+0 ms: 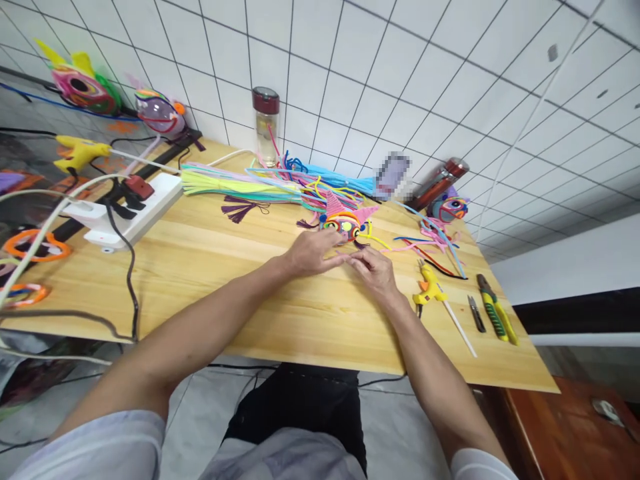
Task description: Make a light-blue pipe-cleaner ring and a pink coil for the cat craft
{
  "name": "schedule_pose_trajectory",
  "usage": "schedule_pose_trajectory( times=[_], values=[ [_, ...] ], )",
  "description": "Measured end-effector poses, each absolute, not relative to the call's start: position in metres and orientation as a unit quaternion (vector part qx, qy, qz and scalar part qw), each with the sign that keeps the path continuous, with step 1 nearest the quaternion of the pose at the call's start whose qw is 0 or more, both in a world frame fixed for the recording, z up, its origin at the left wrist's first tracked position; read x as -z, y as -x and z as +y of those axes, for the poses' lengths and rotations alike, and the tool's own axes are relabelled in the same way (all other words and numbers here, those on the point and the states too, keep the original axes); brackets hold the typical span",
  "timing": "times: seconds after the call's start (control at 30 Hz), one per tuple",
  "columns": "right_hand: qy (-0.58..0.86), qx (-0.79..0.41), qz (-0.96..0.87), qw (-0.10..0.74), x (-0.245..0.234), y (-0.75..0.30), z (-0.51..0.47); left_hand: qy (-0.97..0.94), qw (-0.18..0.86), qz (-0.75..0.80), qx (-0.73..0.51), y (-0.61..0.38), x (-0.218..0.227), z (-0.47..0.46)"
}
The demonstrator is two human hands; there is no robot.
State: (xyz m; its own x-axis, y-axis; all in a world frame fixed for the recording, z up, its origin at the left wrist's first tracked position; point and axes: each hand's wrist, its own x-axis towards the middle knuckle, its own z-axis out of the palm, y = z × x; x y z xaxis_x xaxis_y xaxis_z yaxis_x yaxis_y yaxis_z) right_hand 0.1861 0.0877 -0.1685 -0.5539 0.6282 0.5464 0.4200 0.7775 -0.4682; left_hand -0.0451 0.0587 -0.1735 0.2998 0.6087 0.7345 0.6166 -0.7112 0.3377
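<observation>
A small animal-face craft (pixel 345 225) with pink pointed ears, round eyes and an orange rim lies on the wooden table just beyond my hands. My left hand (pixel 314 253) reaches in from the left, its fingers at the lower edge of the face and its thumb pointing right. Close against that thumb, my right hand (pixel 374 268) has thumb and forefinger pinched together. Something thin and pinkish seems to sit between the fingertips of both hands, too small to make out. Dark purple tassels (pixel 245 208) and a bundle of coloured pipe cleaners (pixel 240 183) lie behind.
Right of my hands lie a yellow glue gun (pixel 430 285) with a white stick, small snips (pixel 476 313) and green-yellow pliers (pixel 495 310). A white power strip (pixel 135 213) with cables and another glue gun (pixel 80 153) are left. A glass bottle (pixel 266 127) stands at the back.
</observation>
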Motion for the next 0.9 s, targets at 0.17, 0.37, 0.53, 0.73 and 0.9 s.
schedule_pose_trajectory(
  times=[0.17,0.37,0.53,0.73,0.9],
  values=[
    [0.303,-0.125,-0.870,0.368,0.167,-0.187,0.087,0.855,-0.036,-0.362,0.370,0.038,0.181,0.060],
    [0.338,-0.107,-0.852,0.386,0.164,-0.196,0.091,0.818,-0.050,-0.403,0.408,0.042,0.187,0.067],
    [0.389,-0.086,-0.819,0.413,0.158,-0.203,0.093,0.782,-0.052,-0.427,0.452,0.049,0.188,0.070],
    [0.389,-0.095,-0.803,0.441,0.156,-0.203,0.095,0.747,-0.078,-0.421,0.509,0.047,0.183,0.064],
    [0.375,-0.092,-0.797,0.463,0.153,-0.202,0.094,0.711,-0.095,-0.446,0.536,0.050,0.181,0.062]
  ],
)
